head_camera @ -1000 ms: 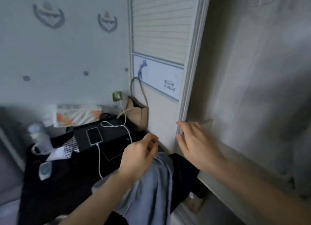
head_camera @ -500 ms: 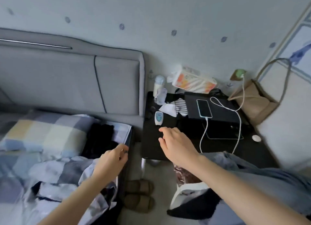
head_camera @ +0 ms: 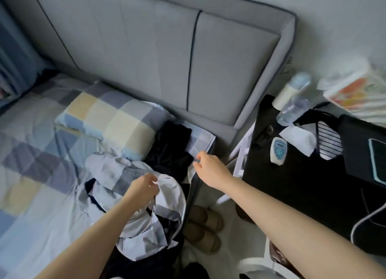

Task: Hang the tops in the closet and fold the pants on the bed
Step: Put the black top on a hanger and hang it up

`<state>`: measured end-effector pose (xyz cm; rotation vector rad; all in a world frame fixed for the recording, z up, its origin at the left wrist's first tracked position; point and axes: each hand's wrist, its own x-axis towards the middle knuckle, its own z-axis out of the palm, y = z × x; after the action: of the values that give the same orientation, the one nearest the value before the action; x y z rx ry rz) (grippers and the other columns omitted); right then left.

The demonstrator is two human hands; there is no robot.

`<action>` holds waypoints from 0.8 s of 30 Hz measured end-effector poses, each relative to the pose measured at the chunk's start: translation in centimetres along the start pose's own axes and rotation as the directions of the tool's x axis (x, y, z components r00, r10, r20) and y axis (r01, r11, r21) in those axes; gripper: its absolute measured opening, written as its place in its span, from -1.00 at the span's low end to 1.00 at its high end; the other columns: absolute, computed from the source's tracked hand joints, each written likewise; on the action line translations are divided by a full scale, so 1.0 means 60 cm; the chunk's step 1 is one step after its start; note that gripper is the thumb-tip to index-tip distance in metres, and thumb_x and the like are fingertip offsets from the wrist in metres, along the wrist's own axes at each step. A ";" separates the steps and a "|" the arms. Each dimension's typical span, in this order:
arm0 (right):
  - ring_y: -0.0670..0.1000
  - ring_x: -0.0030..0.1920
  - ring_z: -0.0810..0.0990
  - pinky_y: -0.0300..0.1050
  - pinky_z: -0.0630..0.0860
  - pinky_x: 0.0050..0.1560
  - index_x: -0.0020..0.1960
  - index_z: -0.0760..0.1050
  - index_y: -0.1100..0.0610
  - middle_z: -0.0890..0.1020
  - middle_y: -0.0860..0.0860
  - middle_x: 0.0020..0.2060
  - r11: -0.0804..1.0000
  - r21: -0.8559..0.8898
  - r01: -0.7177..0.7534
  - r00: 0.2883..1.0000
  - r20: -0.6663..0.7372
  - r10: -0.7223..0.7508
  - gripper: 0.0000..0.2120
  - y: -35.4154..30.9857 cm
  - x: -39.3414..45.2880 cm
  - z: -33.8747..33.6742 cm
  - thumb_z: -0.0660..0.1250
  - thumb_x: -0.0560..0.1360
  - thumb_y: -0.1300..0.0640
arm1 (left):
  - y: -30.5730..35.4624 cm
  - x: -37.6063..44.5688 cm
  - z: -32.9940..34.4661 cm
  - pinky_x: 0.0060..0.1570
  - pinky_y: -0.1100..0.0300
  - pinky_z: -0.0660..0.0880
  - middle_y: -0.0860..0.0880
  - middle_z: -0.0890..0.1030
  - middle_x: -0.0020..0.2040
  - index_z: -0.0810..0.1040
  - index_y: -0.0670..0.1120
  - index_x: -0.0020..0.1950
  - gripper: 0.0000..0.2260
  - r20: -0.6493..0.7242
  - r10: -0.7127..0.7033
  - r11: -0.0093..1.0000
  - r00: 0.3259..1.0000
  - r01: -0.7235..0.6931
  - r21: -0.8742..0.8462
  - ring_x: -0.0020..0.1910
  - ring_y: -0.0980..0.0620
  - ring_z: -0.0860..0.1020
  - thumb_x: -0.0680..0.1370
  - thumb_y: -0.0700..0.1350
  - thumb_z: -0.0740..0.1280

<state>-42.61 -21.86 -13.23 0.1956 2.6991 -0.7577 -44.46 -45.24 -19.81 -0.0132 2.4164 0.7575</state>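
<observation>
With the left hand [head_camera: 144, 188] already gripping the white-and-grey top [head_camera: 165, 197] heaped at the bed [head_camera: 31, 205] edge, the empty, loosely curled right hand [head_camera: 208, 166] should find its collar before lifting.

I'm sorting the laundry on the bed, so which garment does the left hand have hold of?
The light blue-and-white garment in the crumpled pile at the bed's edge: the left hand grips it. The black garment beside the pillow lies untouched.
</observation>
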 end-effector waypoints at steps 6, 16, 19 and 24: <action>0.20 0.20 0.48 0.04 0.50 0.06 0.25 0.35 0.23 0.51 0.17 0.19 0.997 -0.061 -0.057 0.992 0.108 0.064 -0.70 0.065 0.244 0.164 0.11 0.64 0.05 | -0.041 0.211 0.089 0.03 0.12 0.46 -0.07 0.49 0.28 0.43 -0.10 0.33 -0.70 0.049 0.003 0.983 0.999 -0.012 0.184 0.10 -0.03 0.49 0.61 -0.08 0.22; 0.24 0.36 0.36 0.05 0.39 0.26 0.48 0.04 0.33 0.29 0.25 0.40 0.883 0.087 -0.462 0.874 0.216 0.436 -0.35 0.182 0.482 0.386 0.23 0.60 -0.01 | -0.103 0.435 0.212 0.37 -0.01 0.32 -0.06 0.23 0.52 0.41 -0.09 0.36 -0.67 0.119 0.013 0.885 0.993 -0.067 0.461 0.52 -0.08 0.11 0.59 -0.10 0.22; 0.22 0.37 0.37 0.02 0.38 0.26 0.50 -0.01 0.35 0.27 0.21 0.44 0.804 0.172 -0.569 0.806 0.312 0.503 -0.29 0.202 0.516 0.417 0.21 0.60 -0.07 | -0.120 0.474 0.244 0.47 -0.06 0.13 0.00 -0.04 0.61 0.47 0.00 0.37 -0.65 0.226 -0.011 0.866 0.974 -0.103 0.489 0.58 -0.10 -0.14 0.59 0.01 0.25; 0.19 0.38 0.37 0.02 0.38 0.26 0.52 0.07 0.23 0.34 0.14 0.42 0.634 0.377 -0.676 0.735 0.415 0.537 -0.32 0.229 0.539 0.448 0.27 0.57 -0.06 | -0.151 0.524 0.287 0.47 -0.21 -0.05 0.04 0.01 0.60 0.40 -0.02 0.43 -0.59 0.301 -0.063 0.824 0.952 -0.120 0.553 0.57 -0.10 -0.21 0.60 0.04 0.21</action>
<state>-62.47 -22.98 -52.73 1.0130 1.9009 -1.1378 -59.25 -38.73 -53.03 0.3561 2.2453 0.0119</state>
